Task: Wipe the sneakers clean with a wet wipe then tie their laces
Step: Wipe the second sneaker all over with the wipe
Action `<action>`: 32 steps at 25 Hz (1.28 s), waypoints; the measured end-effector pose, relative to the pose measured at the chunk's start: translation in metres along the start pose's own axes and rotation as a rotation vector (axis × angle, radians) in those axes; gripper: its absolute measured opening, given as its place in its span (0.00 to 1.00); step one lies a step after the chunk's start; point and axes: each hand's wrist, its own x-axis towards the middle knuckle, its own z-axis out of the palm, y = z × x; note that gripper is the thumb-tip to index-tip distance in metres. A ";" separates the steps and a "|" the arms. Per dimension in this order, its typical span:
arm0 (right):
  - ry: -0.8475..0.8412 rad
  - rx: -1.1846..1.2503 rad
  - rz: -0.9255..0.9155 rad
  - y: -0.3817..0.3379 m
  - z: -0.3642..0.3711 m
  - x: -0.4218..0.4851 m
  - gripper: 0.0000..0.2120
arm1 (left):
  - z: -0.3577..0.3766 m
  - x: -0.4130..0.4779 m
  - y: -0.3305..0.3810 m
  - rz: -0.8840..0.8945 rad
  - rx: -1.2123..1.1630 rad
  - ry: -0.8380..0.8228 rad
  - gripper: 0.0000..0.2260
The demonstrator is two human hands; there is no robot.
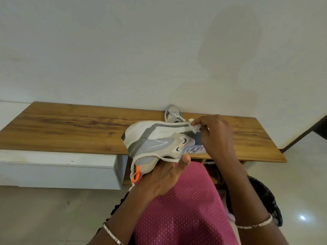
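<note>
A grey and white sneaker [157, 138] lies on its side in the air above my lap, sole facing away, an orange heel loop hanging at its lower left. My left hand [162, 177] grips it from below around the collar, thumb up against the side. A loose white lace trails over that hand. My right hand [214, 135] pinches a crumpled white wet wipe [194, 127] against the toe end of the sole. The second sneaker [173, 114] stands on the wooden bench top [70, 128] against the wall, laces visible.
The bench runs left to right against a white wall, with a white drawer unit [58, 170] under its left part and open shelves under the right. A dark mesh bin [265, 197] stands on the pale floor by my right forearm. A pink garment covers my lap.
</note>
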 end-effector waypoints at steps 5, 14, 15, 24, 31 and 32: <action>-0.042 0.275 -0.166 -0.057 0.015 -0.007 0.17 | 0.007 -0.003 -0.003 0.029 0.057 0.022 0.49; -0.048 -0.048 -0.115 0.015 -0.004 0.002 0.20 | -0.002 -0.008 0.005 0.029 0.090 -0.020 0.54; -0.040 -0.049 -0.124 0.014 -0.004 0.003 0.19 | -0.001 -0.007 0.004 0.030 0.087 -0.022 0.53; -0.055 0.387 -0.365 -0.070 0.017 0.004 0.13 | 0.006 -0.005 -0.004 -0.023 0.146 -0.087 0.53; -0.169 0.266 -0.151 -0.013 0.004 0.011 0.13 | 0.001 -0.005 0.001 -0.039 0.276 -0.024 0.54; -0.164 0.269 -0.140 -0.015 0.004 0.011 0.13 | 0.001 -0.006 0.005 -0.036 0.260 -0.041 0.52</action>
